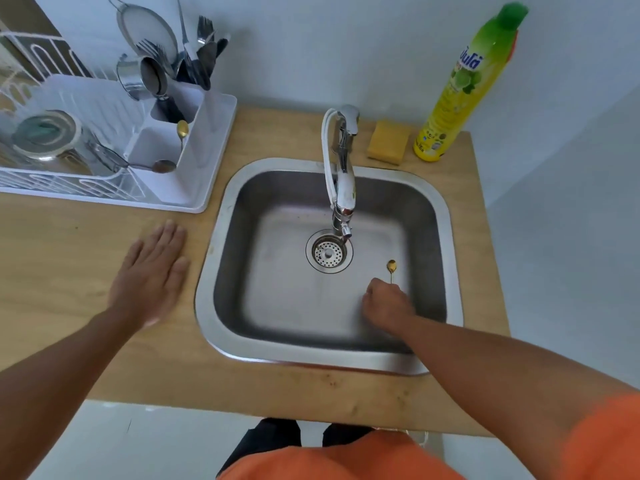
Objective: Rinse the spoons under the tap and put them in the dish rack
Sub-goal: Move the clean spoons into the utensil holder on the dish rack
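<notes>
Right hand (386,303) clenched on gold spoon (391,268) handle at sink (446,216) 4 o'clock; left hand (152,271) flat, released on surface (86,244); spoon likely light, stiff, wet-slippery.

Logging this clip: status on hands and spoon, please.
Left hand flat on counter, empty. Right hand in sink, shut on gold spoon. No water seen at tap. Path to dish rack unblocked.

You've got an orange short-sleeved shirt (346,462) on, the sleeve (609,441) ending above your right elbow, so both forearms are bare. Dark trousers (273,434) underneath. No watch, rings or gloves on either hand.
</notes>
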Available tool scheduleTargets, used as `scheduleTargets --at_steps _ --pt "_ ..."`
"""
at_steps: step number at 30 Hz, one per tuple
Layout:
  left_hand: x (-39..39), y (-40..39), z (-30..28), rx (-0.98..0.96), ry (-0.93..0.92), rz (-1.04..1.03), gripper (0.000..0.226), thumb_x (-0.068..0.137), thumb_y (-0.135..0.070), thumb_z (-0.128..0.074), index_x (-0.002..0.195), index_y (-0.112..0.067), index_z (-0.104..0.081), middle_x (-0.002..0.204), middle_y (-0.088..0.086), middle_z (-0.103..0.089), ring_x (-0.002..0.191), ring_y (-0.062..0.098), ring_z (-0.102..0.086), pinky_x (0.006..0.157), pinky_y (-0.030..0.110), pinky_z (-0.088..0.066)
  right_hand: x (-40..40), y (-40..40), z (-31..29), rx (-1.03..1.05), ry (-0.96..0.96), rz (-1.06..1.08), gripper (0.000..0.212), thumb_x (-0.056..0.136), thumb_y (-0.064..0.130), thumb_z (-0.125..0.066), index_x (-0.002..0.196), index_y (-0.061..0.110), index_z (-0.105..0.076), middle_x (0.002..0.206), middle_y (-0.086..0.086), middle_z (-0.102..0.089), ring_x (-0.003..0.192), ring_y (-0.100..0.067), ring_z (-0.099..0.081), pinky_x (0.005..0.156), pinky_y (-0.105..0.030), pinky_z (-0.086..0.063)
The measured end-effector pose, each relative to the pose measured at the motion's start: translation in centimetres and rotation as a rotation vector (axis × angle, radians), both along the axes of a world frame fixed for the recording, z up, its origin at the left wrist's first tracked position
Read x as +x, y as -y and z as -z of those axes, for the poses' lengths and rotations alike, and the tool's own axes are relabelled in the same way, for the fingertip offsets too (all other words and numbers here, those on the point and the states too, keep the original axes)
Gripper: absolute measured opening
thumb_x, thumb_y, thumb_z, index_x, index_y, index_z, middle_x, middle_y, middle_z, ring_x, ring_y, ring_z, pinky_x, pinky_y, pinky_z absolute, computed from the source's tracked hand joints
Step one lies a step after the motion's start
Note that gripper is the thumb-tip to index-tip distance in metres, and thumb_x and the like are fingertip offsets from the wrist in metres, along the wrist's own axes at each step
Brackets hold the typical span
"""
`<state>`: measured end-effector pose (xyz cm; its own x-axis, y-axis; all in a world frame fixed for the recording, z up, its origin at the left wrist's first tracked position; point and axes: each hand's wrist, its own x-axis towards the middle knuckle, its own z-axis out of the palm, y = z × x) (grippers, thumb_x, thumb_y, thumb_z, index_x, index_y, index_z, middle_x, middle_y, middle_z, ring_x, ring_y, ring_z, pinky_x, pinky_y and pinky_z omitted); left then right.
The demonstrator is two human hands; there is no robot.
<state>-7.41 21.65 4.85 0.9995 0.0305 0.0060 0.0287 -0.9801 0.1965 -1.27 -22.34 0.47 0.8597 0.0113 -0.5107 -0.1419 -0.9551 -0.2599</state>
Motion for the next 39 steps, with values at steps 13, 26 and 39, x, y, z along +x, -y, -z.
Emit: scheduleTargets --at_steps 13,26,39 --pt "0.0 0.9 -0.7 -0.038 0.010 -0.043 0.065 0.105 -0.041 -0.026 0.164 -0.012 -0.029 0.171 0.006 -0.022 0.159 0.022 -0.017 0.127 0.048 -0.013 1.2 1.3 1.5 -0.031 -0.020 0.447 0.042 0.098 0.010 -0.055 0.135 -0.001 -0.041 0.131 -0.027 -0.061 0.118 -0.045 -0.063 0.087 -0.041 -0.051" --pt "0.2 0.8 -0.7 0.018 -0.030 -0.046 0.064 0.107 -0.044 -0.021 0.165 -0.016 -0.023 0.173 0.001 -0.017 0.160 0.015 -0.011 0.129 0.045 -0.011 0.8 -2.5 0.6 -0.089 -0.102 0.107 0.024 0.091 0.029 -0.049 0.104 0.012 -0.059 0.104 -0.008 -0.065 0.094 -0.031 -0.065 0.075 -0.035 -0.048" --pt "0.1 1.4 -1.4 0.021 -0.071 -0.075 0.066 0.106 -0.046 -0.015 0.166 -0.020 -0.017 0.174 -0.002 -0.013 0.160 0.013 -0.008 0.129 0.044 -0.009 1.2 -17.1 -5.8 0.330 0.236 -0.229 0.018 0.088 0.036 -0.051 0.086 0.018 -0.052 0.074 -0.006 -0.069 0.074 -0.035 -0.066 0.066 -0.040 -0.055"
